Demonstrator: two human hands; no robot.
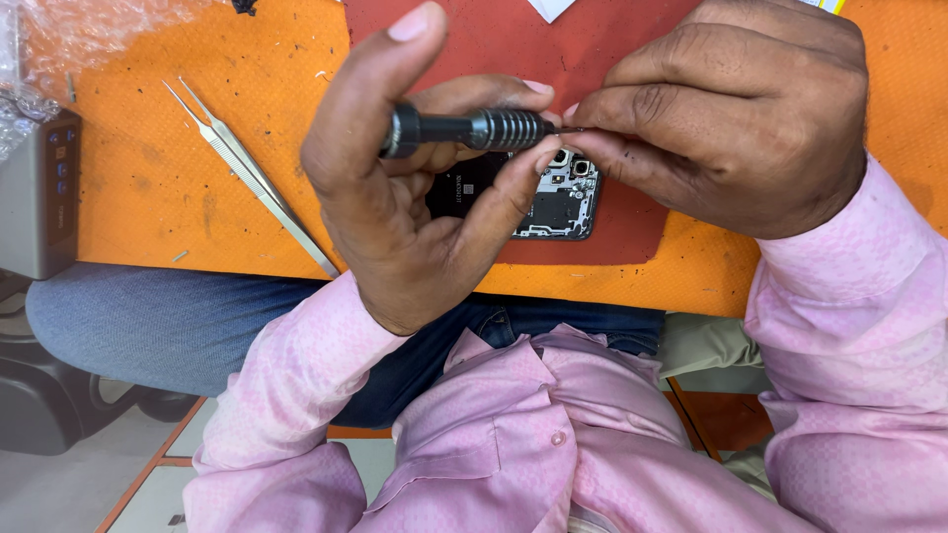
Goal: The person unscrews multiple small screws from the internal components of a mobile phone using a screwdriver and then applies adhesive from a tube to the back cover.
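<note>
Both hands are up over the opened black smartphone with its back cover off (553, 197), which lies on a dark red rubber work mat (612, 39) on top of the orange table (148, 188). The phone sits at the near edge of the mat, mostly hidden behind the hands, with only the camera end and some of the inner board showing.

The left hand (405, 217) is wrapped around a slim black precision screwdriver with a ribbed metal grip (474, 129), held sideways just above the phone. Its thumb sticks up and away, the other fingers curl under and around the handle, and a fingertip presses on the ribbed part.

The right hand (731, 118) comes in from the other side, fingers pressed together and pinching at the thin bit end of the driver, right above the phone's camera corner. Can't tell if there's a tiny screw between the fingertips; it's too small to see.

Left of the phone, well apart from it, a pair of long pointed steel tweezers (252, 178) lies diagonally on the bare orange surface. Further left, at the table edge, there's a grey box-shaped device with small blue buttons (39, 192), with crinkled clear plastic wrap (69, 30) behind it.
</note>
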